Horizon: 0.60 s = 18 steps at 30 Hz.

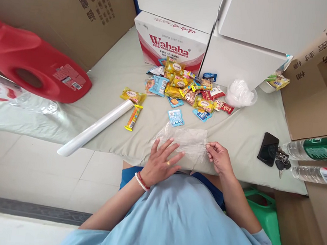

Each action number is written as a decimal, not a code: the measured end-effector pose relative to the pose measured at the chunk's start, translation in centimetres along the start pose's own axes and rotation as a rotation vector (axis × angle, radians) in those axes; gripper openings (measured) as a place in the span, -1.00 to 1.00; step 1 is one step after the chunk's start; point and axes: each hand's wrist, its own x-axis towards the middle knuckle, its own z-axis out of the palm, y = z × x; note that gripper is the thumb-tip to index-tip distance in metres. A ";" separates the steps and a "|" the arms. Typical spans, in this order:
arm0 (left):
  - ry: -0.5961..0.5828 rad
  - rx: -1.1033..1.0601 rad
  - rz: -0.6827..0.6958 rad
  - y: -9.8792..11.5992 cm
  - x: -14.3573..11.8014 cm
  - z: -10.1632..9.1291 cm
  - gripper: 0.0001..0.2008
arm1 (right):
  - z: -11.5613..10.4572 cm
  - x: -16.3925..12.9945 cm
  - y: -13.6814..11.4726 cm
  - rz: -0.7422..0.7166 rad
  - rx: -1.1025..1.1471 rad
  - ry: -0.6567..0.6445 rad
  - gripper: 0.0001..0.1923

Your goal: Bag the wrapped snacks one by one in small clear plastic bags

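Observation:
A thin clear plastic bag lies flattened near the front edge of the cloth-covered table. My left hand rests over its left part with the fingers spread, holding nothing. At the bag's right edge, my right hand pinches the film between thumb and forefinger. Just beyond the bag lies a small blue-and-white packet. Behind it, a heap of wrapped snacks is piled against the carton. To the left are a white plastic roll, a yellow snack bar and a yellow-wrapped cake.
A Wahaha carton and white boxes stand at the back. A red jug is at left. On the right are a plastic bowl with film, a phone, keys, water bottles and a green stool.

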 end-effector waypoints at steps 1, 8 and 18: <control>-0.061 -0.039 -0.025 -0.1 0.7 0.3 -0.64 | 0.0 0.0 -0.1 -0.004 -0.006 -0.006 -0.56; -0.121 -0.279 -0.234 -3.0 4.1 -0.8 -0.74 | -1.6 -0.5 -0.6 -0.028 -0.118 -0.028 -0.54; -0.297 -0.152 -0.148 -3.3 4.8 1.0 -0.65 | -3.2 -0.7 -1.6 -0.087 -0.243 -0.137 -0.58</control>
